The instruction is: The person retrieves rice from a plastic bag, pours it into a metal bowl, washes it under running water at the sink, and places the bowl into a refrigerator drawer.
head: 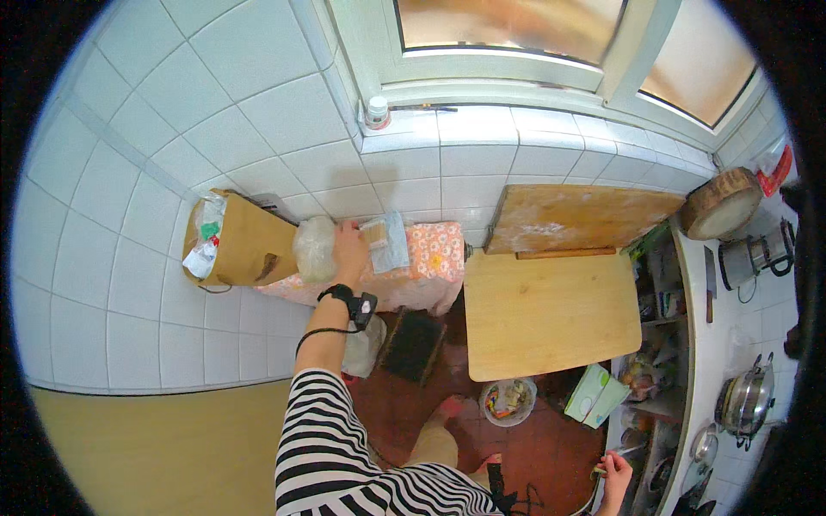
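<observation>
My left hand [350,248] reaches over a ledge with a floral cloth [437,248], between a clear plastic bag [315,250] and a light blue packet [391,242]. Its fingertips are partly hidden, so its hold cannot be told. A brown paper bag [251,244] lies left of the plastic bag, with white and green wrappings at its mouth. At the lower right, my right hand [616,474] has its fingers bent around a small greenish item [599,471], close to the shelves.
A light wooden table [555,309] stands right of centre, with a wooden board [581,216] leaning behind it. On the floor are a waste bin [508,401], a green-white box [597,395] and a dark box [413,345]. Steel pots [745,400] sit on the right counter [706,335].
</observation>
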`<state>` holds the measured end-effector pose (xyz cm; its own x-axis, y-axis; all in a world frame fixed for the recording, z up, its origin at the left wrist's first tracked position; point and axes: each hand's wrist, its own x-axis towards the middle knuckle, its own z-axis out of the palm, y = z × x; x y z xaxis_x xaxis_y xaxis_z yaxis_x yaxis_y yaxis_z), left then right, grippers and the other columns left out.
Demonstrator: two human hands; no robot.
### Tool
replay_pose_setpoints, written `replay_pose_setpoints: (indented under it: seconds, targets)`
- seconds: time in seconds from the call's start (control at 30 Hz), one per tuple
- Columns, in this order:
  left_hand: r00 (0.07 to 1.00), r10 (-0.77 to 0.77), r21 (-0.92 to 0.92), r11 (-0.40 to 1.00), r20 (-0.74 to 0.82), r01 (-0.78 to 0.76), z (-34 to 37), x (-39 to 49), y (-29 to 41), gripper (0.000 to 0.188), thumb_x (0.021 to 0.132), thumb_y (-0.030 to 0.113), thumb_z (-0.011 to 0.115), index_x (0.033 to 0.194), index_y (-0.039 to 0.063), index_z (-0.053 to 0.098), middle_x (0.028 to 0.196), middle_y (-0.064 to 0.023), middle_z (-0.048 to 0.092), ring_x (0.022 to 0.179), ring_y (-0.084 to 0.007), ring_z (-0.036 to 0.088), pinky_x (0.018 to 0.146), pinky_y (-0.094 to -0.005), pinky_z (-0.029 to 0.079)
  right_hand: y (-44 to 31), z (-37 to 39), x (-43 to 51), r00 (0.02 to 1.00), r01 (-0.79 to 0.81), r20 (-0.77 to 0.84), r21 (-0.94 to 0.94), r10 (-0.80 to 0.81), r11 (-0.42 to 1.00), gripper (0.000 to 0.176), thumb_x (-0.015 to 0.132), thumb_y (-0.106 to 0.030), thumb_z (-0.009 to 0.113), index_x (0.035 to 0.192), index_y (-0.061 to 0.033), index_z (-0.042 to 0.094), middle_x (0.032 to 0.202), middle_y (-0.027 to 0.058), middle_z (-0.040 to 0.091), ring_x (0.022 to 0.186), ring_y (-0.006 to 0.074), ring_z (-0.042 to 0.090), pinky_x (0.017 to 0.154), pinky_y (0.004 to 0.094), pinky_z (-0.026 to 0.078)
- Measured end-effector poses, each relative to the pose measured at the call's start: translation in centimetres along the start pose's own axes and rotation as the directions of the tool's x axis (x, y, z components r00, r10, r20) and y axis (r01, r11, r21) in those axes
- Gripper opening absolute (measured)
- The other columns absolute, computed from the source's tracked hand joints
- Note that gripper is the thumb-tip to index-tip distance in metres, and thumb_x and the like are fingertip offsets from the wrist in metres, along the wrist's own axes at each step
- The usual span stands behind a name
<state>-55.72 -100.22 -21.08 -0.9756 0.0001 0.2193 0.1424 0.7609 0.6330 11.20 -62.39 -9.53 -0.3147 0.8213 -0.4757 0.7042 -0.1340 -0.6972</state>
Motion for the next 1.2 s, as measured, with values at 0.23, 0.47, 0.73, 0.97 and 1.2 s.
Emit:
replay_pose_setpoints:
  seconds: [0.23, 0.47, 0.73, 0.97, 1.2]
  targets:
    - [0.907, -0.327, 0.411, 0.889, 0.264, 0.201, 6.6, 1.4, -2.1, 0.074, 0.07, 0.045, 0.073, 0.119, -0.005, 0.052, 0.122, -0.0286, 0.05, 0.117, -0.0441, 0.047, 0.095, -0.0526, 0.042, -1.7, 0.8, 0.4, 0.997, 0.058, 0.04, 0.018, -0.059, 0.998, 0.027, 0.091, -0.015, 0.061, 0.11, 0.0043, 0.063, 0.085, 0.0082, 0.067, 0.069, 0.0127, 0.063, 0.06, 0.0248, 0.047]
    - [0.91, -0.328, 0.319, 0.917, 0.255, 0.241, 4.4, 0.6, -2.0, 0.064, 0.07, 0.034, 0.07, 0.114, -0.008, 0.051, 0.115, -0.0308, 0.053, 0.109, -0.0448, 0.052, 0.092, -0.0501, 0.045, -0.9, 0.9, 0.8, 0.997, 0.058, 0.053, -0.035, -0.056, 0.998, 0.025, 0.091, -0.014, 0.06, 0.109, 0.0031, 0.063, 0.085, 0.0074, 0.068, 0.068, 0.0113, 0.064, 0.055, 0.0237, 0.045]
    - [0.976, -0.175, 0.328, 0.937, 0.13, 0.125, 0.1, -1.3, -0.3, 0.054, 0.073, 0.028, 0.071, 0.108, -0.009, 0.053, 0.104, -0.0319, 0.059, 0.102, -0.0415, 0.057, 0.085, -0.0452, 0.048, -1.5, 1.0, 0.3, 0.994, 0.091, 0.055, 0.009, -0.091, 0.996, 0.028, 0.091, -0.016, 0.061, 0.109, 0.005, 0.063, 0.084, 0.0079, 0.068, 0.067, 0.0125, 0.064, 0.055, 0.024, 0.045]
    - [0.992, -0.081, -0.005, 0.997, -0.097, 0.081, -5.7, -3.6, 4.6, 0.055, 0.074, 0.025, 0.071, 0.117, -0.002, 0.05, 0.116, -0.0253, 0.054, 0.104, -0.0395, 0.055, 0.088, -0.0462, 0.046, -4.0, 1.2, -0.9, 0.997, 0.07, 0.011, 0.06, -0.07, 0.996, 0.032, 0.087, -0.024, 0.069, 0.111, -0.0023, 0.066, 0.088, 0.0071, 0.068, 0.069, 0.0102, 0.056, 0.057, 0.028, 0.045]
    - [0.718, 0.135, 0.194, 0.981, -0.683, 0.0, -22.0, 1.6, 4.1, 0.053, 0.073, 0.024, 0.073, 0.116, 0.002, 0.051, 0.113, -0.019, 0.055, 0.107, -0.0373, 0.051, 0.091, -0.0455, 0.041, -4.2, 2.1, 1.8, 0.963, 0.271, 0.046, -0.199, -0.267, 0.942, 0.021, 0.092, -0.02, 0.062, 0.092, 0.0003, 0.067, 0.073, 0.0053, 0.064, 0.061, 0.0108, 0.049, 0.055, 0.0292, 0.04]
